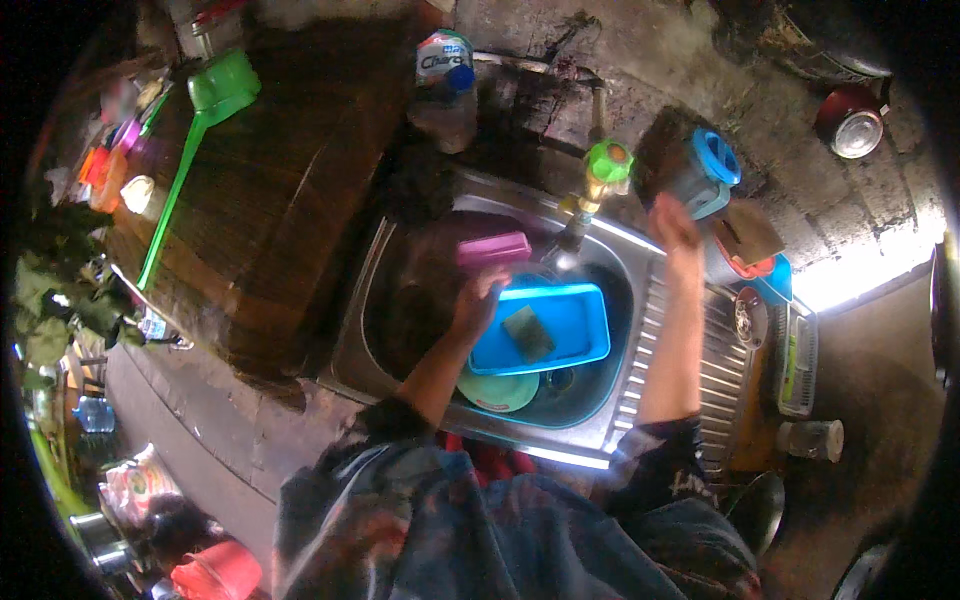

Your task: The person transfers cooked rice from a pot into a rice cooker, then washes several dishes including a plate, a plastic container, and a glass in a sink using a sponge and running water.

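My left hand [478,300] is at the far left corner of a blue plastic tub [577,322], its fingers curled at the rim. A green-grey scouring pad [529,334] lies inside the tub. The tub sits in a stainless steel sink [397,337], partly over a pale green dish [499,392]. Behind it is a pink plastic container [493,249], below the green-handled faucet [609,161]. My right hand [677,229] is raised over the sink's right edge, beside a clear pitcher with a blue lid [716,157]. Blur hides whether its fingers touch the pitcher.
A dark wooden table [300,150] adjoins the sink on the left, with a long-handled green plastic scoop [225,86] on it. Behind the sink stands a plastic bottle [444,90]. The ribbed drainboard [724,390] is at right, near a small bowl [750,319] and a white basket [796,364].
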### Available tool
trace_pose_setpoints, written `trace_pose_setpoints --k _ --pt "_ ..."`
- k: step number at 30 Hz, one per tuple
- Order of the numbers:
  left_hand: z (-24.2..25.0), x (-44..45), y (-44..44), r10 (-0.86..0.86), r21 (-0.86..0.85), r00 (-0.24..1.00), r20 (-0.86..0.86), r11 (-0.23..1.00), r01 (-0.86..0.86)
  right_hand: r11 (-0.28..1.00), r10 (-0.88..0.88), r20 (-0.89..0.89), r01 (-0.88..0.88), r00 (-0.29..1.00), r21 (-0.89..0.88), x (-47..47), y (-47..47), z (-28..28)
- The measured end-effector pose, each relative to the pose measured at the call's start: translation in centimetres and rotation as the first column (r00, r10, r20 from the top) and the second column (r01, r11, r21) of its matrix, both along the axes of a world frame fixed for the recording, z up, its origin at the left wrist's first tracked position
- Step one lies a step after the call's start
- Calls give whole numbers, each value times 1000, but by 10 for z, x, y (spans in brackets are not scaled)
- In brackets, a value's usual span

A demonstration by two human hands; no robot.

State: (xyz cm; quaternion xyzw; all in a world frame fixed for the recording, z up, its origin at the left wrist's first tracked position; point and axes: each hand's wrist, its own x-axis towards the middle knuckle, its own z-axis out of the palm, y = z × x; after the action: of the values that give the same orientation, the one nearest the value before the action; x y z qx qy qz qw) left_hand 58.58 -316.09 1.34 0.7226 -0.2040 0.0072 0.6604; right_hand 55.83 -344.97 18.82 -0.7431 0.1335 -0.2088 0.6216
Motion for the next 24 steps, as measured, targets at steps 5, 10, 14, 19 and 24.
trace_pose_setpoints --k 5,10,14,19,24 --pt "-9 58 -123 -471 -490 745 -473 843 221 998 56 -174 -61 983 -24 -30 16 -145" --pt "-62 100 -203 -537 -670 830 -150 672 314 933 21 -102 -56 995 -356 -35 39 -192" --pt "-108 152 -189 -700 -925 672 240 44 376 859 311 22 -291 950 422 27 107 -172" --pt "-59 31 -180 -334 -552 830 -447 833 39 1000 21 -219 -16 976 26 64 41 -249" --pt "12 -2 -121 -181 -756 916 -359 632 -171 868 -212 -331 22 920 -496 84 58 -178"
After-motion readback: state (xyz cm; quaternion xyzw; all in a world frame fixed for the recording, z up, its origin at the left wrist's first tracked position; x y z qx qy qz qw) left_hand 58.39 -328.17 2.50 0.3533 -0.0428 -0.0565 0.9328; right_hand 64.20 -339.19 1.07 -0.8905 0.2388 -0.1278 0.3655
